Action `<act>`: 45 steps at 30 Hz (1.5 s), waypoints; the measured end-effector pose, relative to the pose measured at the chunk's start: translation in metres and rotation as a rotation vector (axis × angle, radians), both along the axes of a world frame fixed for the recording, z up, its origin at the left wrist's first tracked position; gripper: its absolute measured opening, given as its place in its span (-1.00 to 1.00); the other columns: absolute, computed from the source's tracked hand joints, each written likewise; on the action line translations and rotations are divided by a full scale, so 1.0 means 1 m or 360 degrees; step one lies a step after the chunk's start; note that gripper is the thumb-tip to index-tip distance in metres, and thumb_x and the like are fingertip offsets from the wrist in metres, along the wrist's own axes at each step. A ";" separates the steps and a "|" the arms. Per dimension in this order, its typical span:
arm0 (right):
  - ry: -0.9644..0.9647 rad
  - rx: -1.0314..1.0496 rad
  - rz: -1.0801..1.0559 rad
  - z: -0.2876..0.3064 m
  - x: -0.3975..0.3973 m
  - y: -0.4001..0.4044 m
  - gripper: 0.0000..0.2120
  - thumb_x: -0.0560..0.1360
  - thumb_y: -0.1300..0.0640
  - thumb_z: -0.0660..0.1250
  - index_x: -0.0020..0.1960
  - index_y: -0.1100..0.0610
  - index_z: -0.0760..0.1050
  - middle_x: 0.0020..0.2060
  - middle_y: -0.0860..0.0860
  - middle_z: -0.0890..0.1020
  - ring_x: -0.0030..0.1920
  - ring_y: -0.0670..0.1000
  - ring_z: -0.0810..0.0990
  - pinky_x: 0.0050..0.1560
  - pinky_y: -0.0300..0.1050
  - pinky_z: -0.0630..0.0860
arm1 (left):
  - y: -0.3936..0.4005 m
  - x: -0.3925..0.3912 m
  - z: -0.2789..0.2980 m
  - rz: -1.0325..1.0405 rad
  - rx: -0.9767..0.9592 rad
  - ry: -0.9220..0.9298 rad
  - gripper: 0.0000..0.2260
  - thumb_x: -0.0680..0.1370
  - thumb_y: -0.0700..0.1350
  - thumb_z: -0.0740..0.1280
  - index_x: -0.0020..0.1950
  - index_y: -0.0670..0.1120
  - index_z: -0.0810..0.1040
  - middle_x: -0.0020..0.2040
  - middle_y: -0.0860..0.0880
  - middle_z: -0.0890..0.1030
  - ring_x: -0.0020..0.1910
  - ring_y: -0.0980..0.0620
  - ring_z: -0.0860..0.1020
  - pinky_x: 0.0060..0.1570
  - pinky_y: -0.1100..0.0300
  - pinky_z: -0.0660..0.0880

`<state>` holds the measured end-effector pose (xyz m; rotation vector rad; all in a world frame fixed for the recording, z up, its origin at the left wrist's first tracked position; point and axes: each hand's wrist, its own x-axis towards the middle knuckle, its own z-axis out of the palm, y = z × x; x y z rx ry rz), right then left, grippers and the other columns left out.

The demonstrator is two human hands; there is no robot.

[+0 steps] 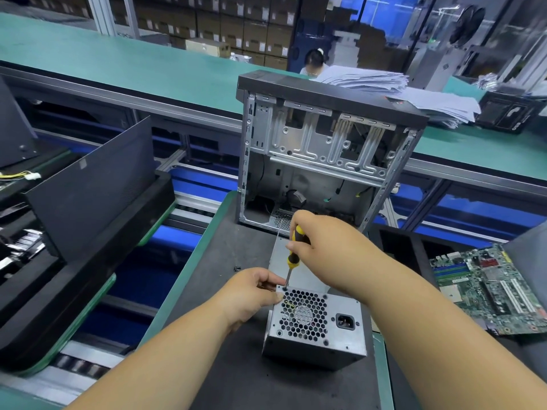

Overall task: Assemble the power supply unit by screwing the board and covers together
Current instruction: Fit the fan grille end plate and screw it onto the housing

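Note:
A grey metal power supply unit [316,327] stands on the dark mat, its honeycomb fan grille and power socket facing up. My right hand [322,247] grips a yellow-and-black screwdriver [294,250], held almost upright. Its tip rests on a screw at the grille's far left corner [285,289]. My left hand [251,294] holds that same corner of the unit, thumb on the grille's edge and fingers curled round the far side.
An open computer case [319,149] stands upright just behind the unit. A green motherboard [491,291] lies at the right. Black panels and trays [88,196] sit on the conveyor at the left. A small dark screw [236,268] lies on the mat [231,365].

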<state>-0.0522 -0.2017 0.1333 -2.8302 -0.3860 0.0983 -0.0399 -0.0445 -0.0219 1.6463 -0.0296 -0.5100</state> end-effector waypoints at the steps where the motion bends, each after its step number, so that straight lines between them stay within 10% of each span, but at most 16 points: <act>1: -0.0022 -0.0007 -0.0024 -0.001 0.000 0.000 -0.79 0.60 -0.06 0.23 -0.14 -0.03 0.27 -0.25 -0.04 0.58 -0.29 0.00 0.48 -0.31 -0.04 0.43 | 0.000 0.000 0.000 0.0002 0.0002 0.0001 -0.78 0.46 -0.30 0.47 -0.04 0.00 0.67 -0.12 0.00 0.61 -0.16 0.19 0.58 -0.14 0.39 0.49; 8: -0.0200 -0.0005 -0.0228 -0.014 0.001 0.005 -0.71 0.58 -0.13 0.25 -0.19 -0.02 0.24 -0.27 -0.03 0.59 -0.29 0.00 0.49 -0.36 -0.09 0.40 | -0.001 0.002 0.001 -0.0020 0.0000 0.0005 -0.78 0.45 -0.32 0.46 -0.02 -0.02 0.67 -0.05 -0.08 0.61 -0.06 0.09 0.57 0.11 0.19 0.55; 30: -0.0397 -0.0181 -0.0325 -0.019 -0.004 0.017 -0.73 0.62 -0.15 0.14 -0.03 0.06 0.30 -0.27 -0.04 0.59 -0.27 0.03 0.52 -0.40 -0.12 0.35 | -0.002 0.003 -0.002 0.0024 0.0037 0.0005 -0.79 0.45 -0.30 0.47 -0.03 -0.01 0.68 -0.08 -0.06 0.60 -0.10 0.11 0.56 0.03 0.21 0.56; 45: -0.0248 0.1293 -0.0676 -0.025 -0.001 -0.019 -0.86 0.53 -0.01 0.32 -0.16 0.01 0.47 -0.27 -0.13 0.70 -0.24 -0.13 0.62 -0.15 0.01 0.54 | 0.012 0.003 0.002 -0.0131 -0.0051 0.0068 -0.81 0.45 -0.28 0.49 0.00 -0.05 0.69 -0.13 -0.01 0.65 -0.11 0.09 0.61 0.06 0.16 0.52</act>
